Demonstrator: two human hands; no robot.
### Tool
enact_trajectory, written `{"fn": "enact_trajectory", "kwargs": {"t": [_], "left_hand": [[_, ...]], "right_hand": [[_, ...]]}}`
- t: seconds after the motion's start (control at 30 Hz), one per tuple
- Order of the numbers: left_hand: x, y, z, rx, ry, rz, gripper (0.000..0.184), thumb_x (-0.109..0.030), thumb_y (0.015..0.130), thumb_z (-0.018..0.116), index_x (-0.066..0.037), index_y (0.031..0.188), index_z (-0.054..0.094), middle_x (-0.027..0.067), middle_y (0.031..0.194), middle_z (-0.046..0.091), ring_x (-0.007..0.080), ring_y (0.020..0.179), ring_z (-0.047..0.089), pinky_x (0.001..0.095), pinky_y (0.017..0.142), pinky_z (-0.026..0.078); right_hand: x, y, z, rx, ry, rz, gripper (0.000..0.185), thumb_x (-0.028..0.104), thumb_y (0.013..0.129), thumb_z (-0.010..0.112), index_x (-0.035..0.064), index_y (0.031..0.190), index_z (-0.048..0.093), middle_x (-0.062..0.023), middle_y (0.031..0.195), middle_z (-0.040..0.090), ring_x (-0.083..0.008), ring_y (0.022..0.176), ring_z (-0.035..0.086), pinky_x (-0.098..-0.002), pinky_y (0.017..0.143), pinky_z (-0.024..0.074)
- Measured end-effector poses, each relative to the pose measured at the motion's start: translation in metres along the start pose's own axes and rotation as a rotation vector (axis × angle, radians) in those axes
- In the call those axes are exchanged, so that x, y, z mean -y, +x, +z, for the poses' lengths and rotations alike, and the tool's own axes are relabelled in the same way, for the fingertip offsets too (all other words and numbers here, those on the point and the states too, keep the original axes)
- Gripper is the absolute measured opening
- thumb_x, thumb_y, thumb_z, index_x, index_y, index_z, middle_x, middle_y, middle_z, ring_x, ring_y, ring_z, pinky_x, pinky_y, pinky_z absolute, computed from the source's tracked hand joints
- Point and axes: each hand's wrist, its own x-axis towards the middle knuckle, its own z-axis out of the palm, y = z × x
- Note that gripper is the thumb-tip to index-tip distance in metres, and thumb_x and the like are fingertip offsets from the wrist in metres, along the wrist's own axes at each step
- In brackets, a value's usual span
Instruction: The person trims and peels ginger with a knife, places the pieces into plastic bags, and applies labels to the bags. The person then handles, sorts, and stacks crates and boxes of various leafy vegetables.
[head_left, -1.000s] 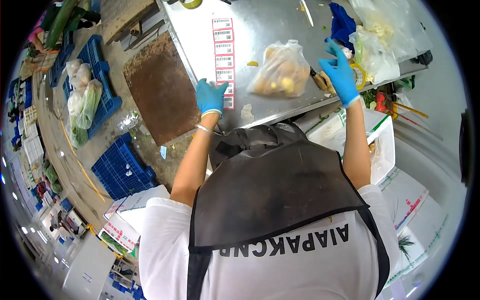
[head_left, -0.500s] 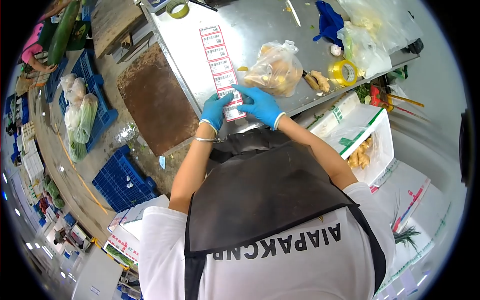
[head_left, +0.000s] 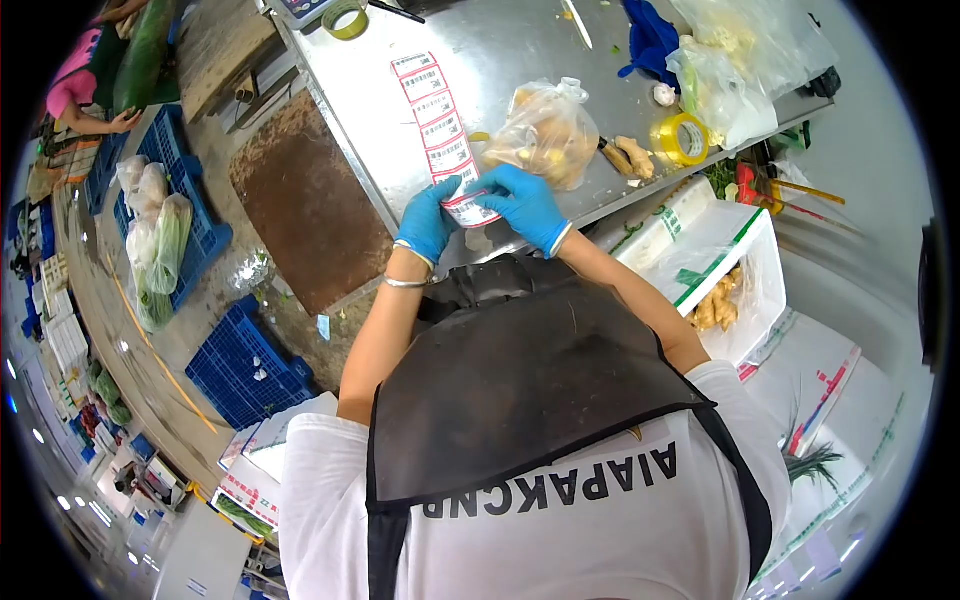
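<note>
A strip of printed barcode labels (head_left: 437,118) with red borders runs up the metal table, and its near end curls up between my hands. My left hand (head_left: 428,222), in a blue glove, pinches the left edge of that end. On the other side my right hand (head_left: 527,208), also gloved in blue, has its fingers closed on the same end. Just beyond my right hand sits a clear plastic bag (head_left: 548,135) of yellowish-brown produce. A knife (head_left: 612,155) with a dark handle appears to lie beside a loose piece of ginger (head_left: 634,158) to the right.
Yellow tape (head_left: 683,139) stands near the table's (head_left: 370,75) right edge, by a blue cloth (head_left: 652,42) and plastic bags (head_left: 735,95). A foam box (head_left: 755,290) holding ginger is at my right. Blue pallets (head_left: 245,362) lie left; another person (head_left: 85,95) is at far left.
The near end of the label strip has lifted and curled off the table. My fingers have closed in on it, the right hand's fingers drawing together.
</note>
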Motion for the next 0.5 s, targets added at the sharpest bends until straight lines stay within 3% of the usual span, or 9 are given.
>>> {"fn": "enact_trajectory", "kwargs": {"t": [0.07,0.27,0.37,0.43,0.5], "left_hand": [[0.000,0.001,-0.001,-0.017,0.050,0.001,0.042,-0.015,0.092,0.058,0.002,0.129,0.048,0.0152,0.120,0.060,0.0274,0.107,0.060,0.0427,0.094,0.051],[0.007,0.011,-0.008,0.014,-0.001,0.039,0.040,-0.015,0.091,0.059,0.001,0.127,0.050,0.0159,0.118,0.060,0.0273,0.105,0.061,0.0436,0.094,0.050],[0.009,0.017,-0.009,-0.032,-0.049,0.013,0.038,-0.015,0.092,0.059,-0.001,0.126,0.051,0.0161,0.116,0.060,0.0273,0.104,0.061,0.0441,0.093,0.050],[0.005,0.017,-0.008,-0.112,-0.038,-0.057,0.036,-0.014,0.092,0.058,-0.002,0.126,0.052,0.0160,0.114,0.061,0.0271,0.104,0.061,0.0440,0.093,0.050],[0.012,0.036,-0.027,-0.054,0.031,0.085,0.037,-0.019,0.093,0.061,-0.003,0.125,0.053,0.0139,0.116,0.062,0.0259,0.104,0.062,0.0430,0.091,0.051]], "right_hand": [[0.008,0.001,-0.001,-0.031,0.108,0.191,0.014,0.003,0.078,0.071,0.0082,0.091,0.073,-0.0057,0.086,0.063,-0.0161,0.075,0.061,-0.0277,0.069,0.0495],[0.006,-0.002,-0.001,-0.034,0.045,-0.104,0.012,0.001,0.079,0.069,0.0088,0.088,0.074,-0.0052,0.085,0.062,-0.0167,0.078,0.061,-0.0286,0.073,0.0493],[-0.001,0.003,-0.001,-0.196,-0.399,-0.432,0.011,-0.002,0.083,0.066,0.0046,0.089,0.071,-0.0018,0.088,0.063,-0.0117,0.080,0.061,-0.0244,0.076,0.0504],[0.008,0.004,-0.010,-0.216,0.034,-0.234,0.010,-0.001,0.083,0.066,0.0043,0.090,0.070,-0.0020,0.090,0.064,-0.0123,0.082,0.061,-0.0249,0.079,0.0507],[0.016,0.006,-0.026,-0.266,0.293,-0.059,0.010,0.001,0.083,0.067,0.0050,0.091,0.070,-0.0022,0.092,0.064,-0.0129,0.085,0.062,-0.0258,0.080,0.0509]]}}
